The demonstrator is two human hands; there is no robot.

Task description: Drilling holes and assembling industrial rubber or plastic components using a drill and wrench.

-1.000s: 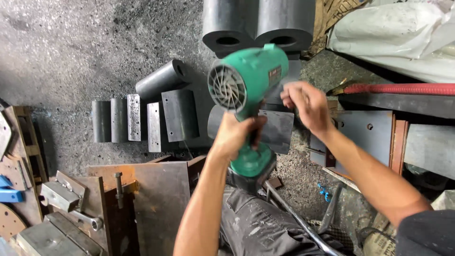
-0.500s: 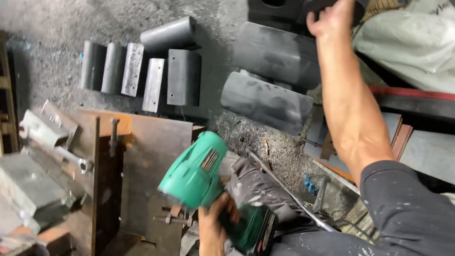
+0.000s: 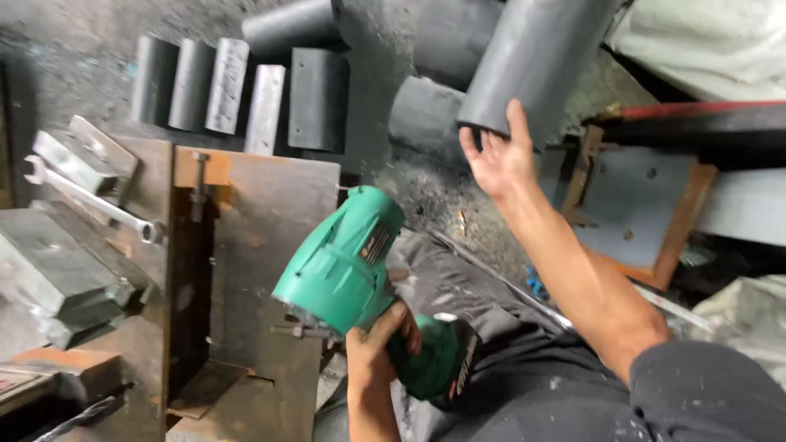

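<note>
Left hand [image 3: 378,344], at 6 o'clock, is clenched around the grip of a green power tool [image 3: 348,266]; a dark rectangular label sits on the tool's side, facing 2 o'clock. Right hand [image 3: 499,155], fingers spread, grasps the lower rim of a dark grey cylinder [image 3: 536,61] at 1 o'clock. A row of grey metal blocks [image 3: 241,94] lies at 11 o'clock; a wrench [image 3: 90,200] rests on the rusty bench [image 3: 270,205] at 9 o'clock.

Left hand [image 3: 378,344] grips green power tool [image 3: 360,286] by its handle (body tilted up-left); right hand [image 3: 499,155] holds end of dark cylinder [image 3: 536,61], lifted over gritty floor [image 3: 426,192].
</note>
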